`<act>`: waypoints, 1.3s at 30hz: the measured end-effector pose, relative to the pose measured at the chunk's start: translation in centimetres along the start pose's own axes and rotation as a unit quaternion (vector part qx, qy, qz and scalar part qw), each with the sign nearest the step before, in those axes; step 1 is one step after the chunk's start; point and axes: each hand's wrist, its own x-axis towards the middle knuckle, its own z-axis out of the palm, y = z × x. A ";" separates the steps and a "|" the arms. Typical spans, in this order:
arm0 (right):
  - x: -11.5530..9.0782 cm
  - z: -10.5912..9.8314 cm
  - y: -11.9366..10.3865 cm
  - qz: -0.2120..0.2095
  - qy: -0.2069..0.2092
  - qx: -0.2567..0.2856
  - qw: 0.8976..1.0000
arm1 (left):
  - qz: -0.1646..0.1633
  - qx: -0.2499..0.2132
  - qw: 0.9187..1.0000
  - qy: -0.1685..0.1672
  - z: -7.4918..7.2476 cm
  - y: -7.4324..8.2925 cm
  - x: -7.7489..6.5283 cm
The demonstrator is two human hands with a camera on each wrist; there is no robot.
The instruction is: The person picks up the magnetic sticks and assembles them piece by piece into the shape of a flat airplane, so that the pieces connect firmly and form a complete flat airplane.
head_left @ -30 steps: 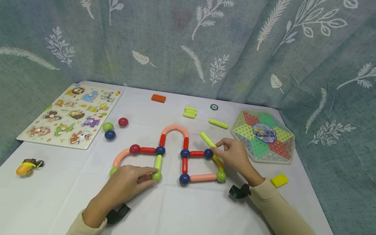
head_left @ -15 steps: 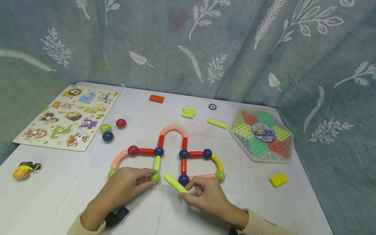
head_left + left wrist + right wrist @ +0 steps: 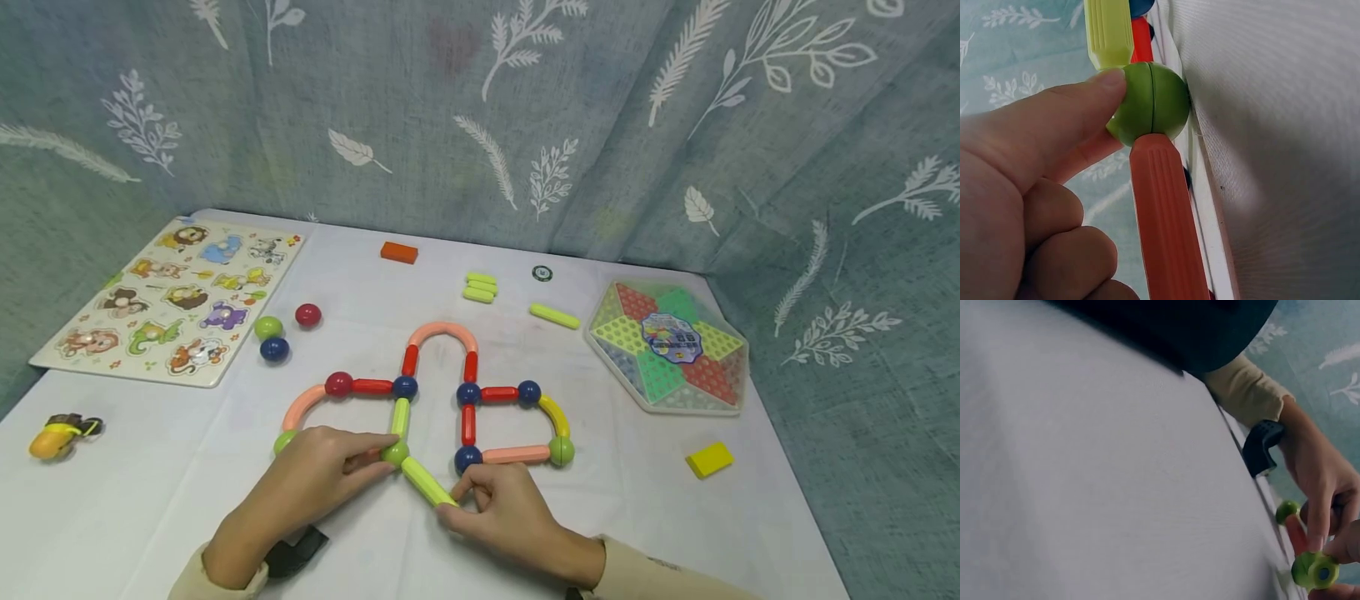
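Note:
My left hand (image 3: 322, 471) pinches a green ball (image 3: 395, 453) between thumb and forefinger, at the lower inner corner of the left half of a magnetic stick-and-ball figure. A salmon rod (image 3: 1169, 219) joins that ball in the left wrist view, partly behind the hand in the head view. A short yellow-green stick (image 3: 401, 419) runs up from it to a blue ball (image 3: 405, 387). My right hand (image 3: 517, 517) pinches the near end of another yellow-green stick (image 3: 427, 481). Its far end meets the green ball, and it slants down to the right. A blue ball (image 3: 468, 459) lies just beyond my right fingers.
Several spare yellow-green sticks (image 3: 480, 287) lie at the back, with one long stick (image 3: 554, 316) beside them. Loose balls, one red (image 3: 307, 315), sit left. An animal puzzle board (image 3: 168, 300) is far left, a hexagonal game box (image 3: 667, 346) right, and a yellow block (image 3: 710, 459) nearer.
My right hand has brought the yellow-green stick from beside the right half down and leftward, and its end now meets the green ball. My left hand has kept its pinch on that ball.

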 end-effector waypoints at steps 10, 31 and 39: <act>0.2 0.3 -0.8 -0.017 -0.031 -0.044 0.998 | -0.005 -0.001 1.000 0.001 -0.1 0.1 0.0; 0.8 1.8 -2.2 -0.105 -0.072 -0.150 0.980 | -0.009 0.000 1.000 0.002 0.0 0.1 0.0; 0.8 1.2 -2.3 -0.102 -0.074 -0.137 0.982 | -0.013 0.010 1.000 -0.003 -0.1 0.1 0.1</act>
